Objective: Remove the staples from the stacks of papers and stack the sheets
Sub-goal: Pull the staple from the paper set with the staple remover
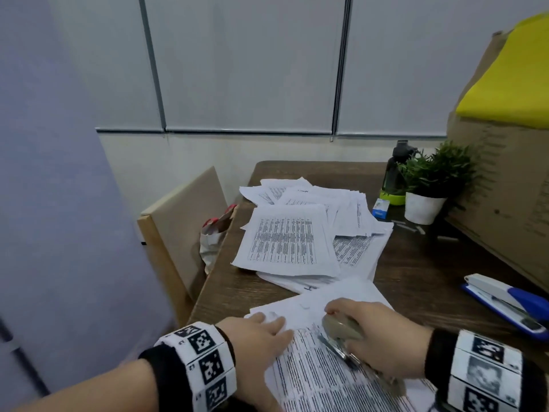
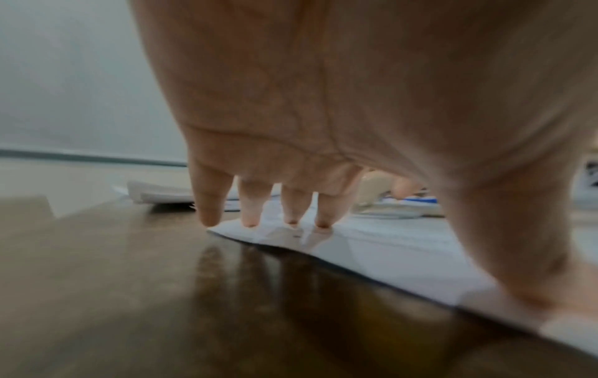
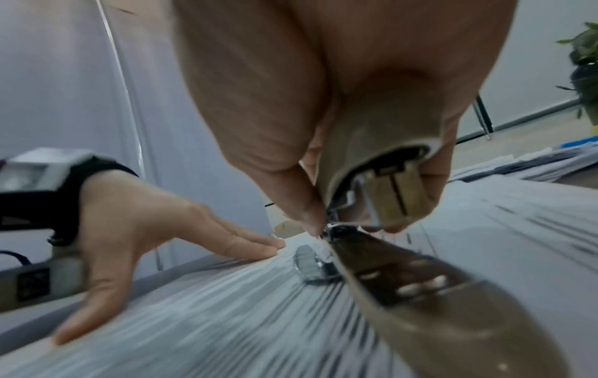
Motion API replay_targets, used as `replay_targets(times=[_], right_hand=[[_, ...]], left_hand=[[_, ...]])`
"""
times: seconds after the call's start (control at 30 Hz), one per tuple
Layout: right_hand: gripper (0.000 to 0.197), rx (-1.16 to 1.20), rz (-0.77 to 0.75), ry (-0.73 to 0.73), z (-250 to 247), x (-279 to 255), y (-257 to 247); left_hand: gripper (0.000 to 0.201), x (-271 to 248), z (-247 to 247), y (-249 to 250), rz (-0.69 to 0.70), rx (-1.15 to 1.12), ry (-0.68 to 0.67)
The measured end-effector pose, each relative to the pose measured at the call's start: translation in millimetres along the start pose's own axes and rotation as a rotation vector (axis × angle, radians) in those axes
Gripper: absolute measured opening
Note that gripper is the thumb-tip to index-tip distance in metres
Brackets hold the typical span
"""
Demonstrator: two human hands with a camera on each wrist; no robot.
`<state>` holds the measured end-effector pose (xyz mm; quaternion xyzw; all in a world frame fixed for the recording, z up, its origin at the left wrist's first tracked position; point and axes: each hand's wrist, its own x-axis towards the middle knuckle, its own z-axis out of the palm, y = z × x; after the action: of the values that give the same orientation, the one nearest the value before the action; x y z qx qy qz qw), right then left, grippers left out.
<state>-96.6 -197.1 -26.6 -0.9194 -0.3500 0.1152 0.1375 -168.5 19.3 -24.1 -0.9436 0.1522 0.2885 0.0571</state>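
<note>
At the table's (image 1: 237, 289) near edge, the left hand (image 1: 258, 334) presses flat, fingers straight, on the printed papers (image 1: 312, 379); beside it the right hand (image 1: 383, 337) grips a beige staple remover (image 1: 341, 328) against the sheets' corner.

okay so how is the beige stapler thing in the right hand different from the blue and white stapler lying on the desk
The beige tool is gripped by the right hand and worked on the printed sheets; the blue and white stapler lies untouched on the bare desk, to the right. The beige one is a single dull colour, the other white on top with blue body and base. The beige tool sits nearer the person, the blue one farther away. Both are long hinged desk tools.
</note>
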Motion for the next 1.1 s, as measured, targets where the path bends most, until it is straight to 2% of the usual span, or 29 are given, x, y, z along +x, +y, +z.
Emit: replay_targets(times=[0.1, 0.2, 0.27, 0.5, 0.6, 0.7, 0.83, 0.93, 1.0, 1.1], right_hand=[[0.054, -0.004, -0.031, 0.024, 7, 7, -6], [0.052, 0.000, -0.004, 0.030, 14, 12, -15], [0.047, -0.011, 0.007, 0.057, 16, 13, -19], [0.039, 0.008, 0.049, 0.100, 24, 22, -34], [0.030, 0.037, 0.074, 0.113, 28, 32, -45], [0.024, 0.149, 0.143, 0.134, 31, 41, -47], [0.013, 0.156, 0.234, 0.180, 36, 52, -57], [0.019, 0.178, 0.277, 0.284, 27, 61, -57], [0.022, 0.148, 0.233, 0.311, 10, 57, -48], [0.025, 0.166, 0.177, 0.229, -14, 31, -28]], left_hand=[[0.091, -7, 3, 4, 0.053, -0.077, 0.046], [0.110, -4, 7, 4, -0.034, -0.134, 0.049], [0.117, -1, 7, 5, -0.040, -0.090, 0.041], [0.118, 5, 2, 7, 0.009, 0.033, 0.039], [0.119, 7, 3, 6, 0.012, 0.063, 0.059], [0.120, 8, 4, 6, 0.010, 0.083, 0.070], [0.121, 7, 7, 5, -0.008, 0.056, 0.107], [0.121, 2, 3, 5, -0.010, 0.056, 0.084], [0.120, 1, -1, 5, -0.025, 0.077, 0.033], [0.106, 3, -7, 9, -0.065, 0.087, 0.067]])
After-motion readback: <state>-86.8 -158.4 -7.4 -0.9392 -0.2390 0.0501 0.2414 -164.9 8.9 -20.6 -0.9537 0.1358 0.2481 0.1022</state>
